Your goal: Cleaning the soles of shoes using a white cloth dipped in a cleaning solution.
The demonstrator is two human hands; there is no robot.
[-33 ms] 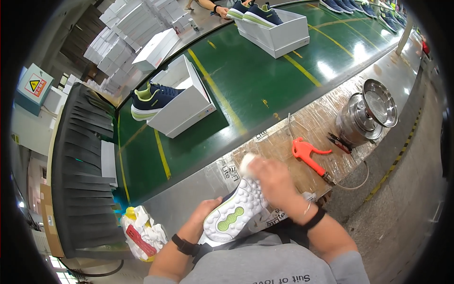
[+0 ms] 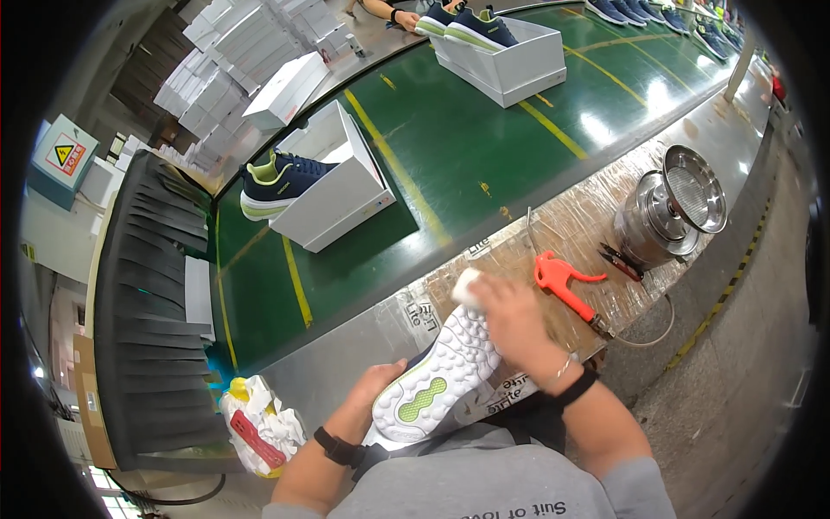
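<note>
A sneaker [image 2: 445,368] is held sole up in front of my body. Its sole is white and knobbly with a lime-green patch, and a bit of dark upper shows at its left edge. My left hand [image 2: 373,387] is closed on the shoe's left side, its fingers partly hidden underneath. At the far end of the sole, my right hand [image 2: 512,324] grips a small white pad [image 2: 467,287]. That hand is slightly blurred, and whether the pad touches the sole I cannot tell.
To the right lie a red air blow gun [image 2: 566,290], dark-handled snips [image 2: 621,261] and a metal dispenser can [image 2: 653,221]. White shoe boxes [image 2: 333,208] with navy sneakers stand on the green conveyor [image 2: 467,156]. A red phone [image 2: 257,438] rests on crumpled paper at left. Another person's hand [image 2: 406,21] is far off.
My right hand and the white pad have shifted slightly right and away from my body, uncovering more of the sole's far end. My left hand keeps its hold.
</note>
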